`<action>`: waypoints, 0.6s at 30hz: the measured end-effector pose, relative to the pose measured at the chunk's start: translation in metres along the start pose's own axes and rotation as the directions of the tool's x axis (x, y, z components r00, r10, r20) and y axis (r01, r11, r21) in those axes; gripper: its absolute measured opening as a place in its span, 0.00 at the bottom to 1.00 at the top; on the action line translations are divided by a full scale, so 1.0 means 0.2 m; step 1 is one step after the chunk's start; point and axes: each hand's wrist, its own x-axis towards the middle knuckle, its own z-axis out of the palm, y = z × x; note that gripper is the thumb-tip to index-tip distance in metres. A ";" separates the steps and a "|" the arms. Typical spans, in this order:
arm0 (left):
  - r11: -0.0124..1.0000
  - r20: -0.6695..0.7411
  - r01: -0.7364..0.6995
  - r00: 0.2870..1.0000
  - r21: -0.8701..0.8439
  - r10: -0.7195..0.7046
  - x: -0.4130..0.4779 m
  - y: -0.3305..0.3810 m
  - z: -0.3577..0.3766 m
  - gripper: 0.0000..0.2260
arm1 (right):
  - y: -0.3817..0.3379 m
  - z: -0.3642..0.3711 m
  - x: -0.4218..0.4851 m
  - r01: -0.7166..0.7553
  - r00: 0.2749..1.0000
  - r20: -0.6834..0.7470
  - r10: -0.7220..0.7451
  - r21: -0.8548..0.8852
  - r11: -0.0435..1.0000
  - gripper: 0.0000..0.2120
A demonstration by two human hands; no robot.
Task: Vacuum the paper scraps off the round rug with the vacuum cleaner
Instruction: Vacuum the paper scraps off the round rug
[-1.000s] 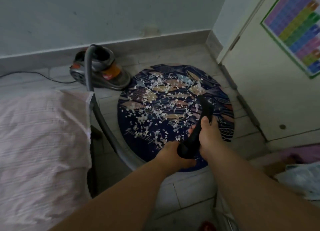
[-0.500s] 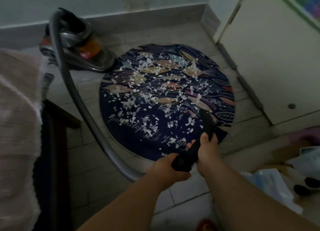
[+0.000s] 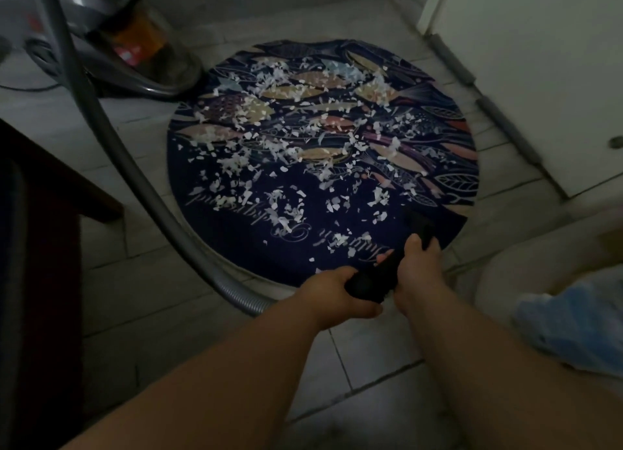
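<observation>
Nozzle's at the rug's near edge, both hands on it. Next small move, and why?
Probably ease the nozzle forward across the rug: its tip sits by the near edge, scraps lie just beyond, and the left hand and right hand both grip it.

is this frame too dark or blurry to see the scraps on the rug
Head view: dim overall, yet the white scraps stand out on the dark rug; head view, top left: the vacuum is motion-blurred; head view, near the hands: the black nozzle nearly melts into the rug.
</observation>
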 end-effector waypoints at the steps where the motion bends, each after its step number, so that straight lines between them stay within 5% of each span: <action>1: 1.000 -0.003 -0.014 1.000 0.014 0.014 0.05 -0.02 0.04 0.23 | 0.03 -0.02 0.06 0.006 1.000 -0.007 -0.006 -0.008 1.000 0.25; 18: 0.989 -0.011 -0.124 0.992 0.082 0.126 0.41 -0.21 0.22 0.22 | 0.31 -0.03 0.55 0.045 0.992 -0.114 -0.051 -0.052 0.998 0.26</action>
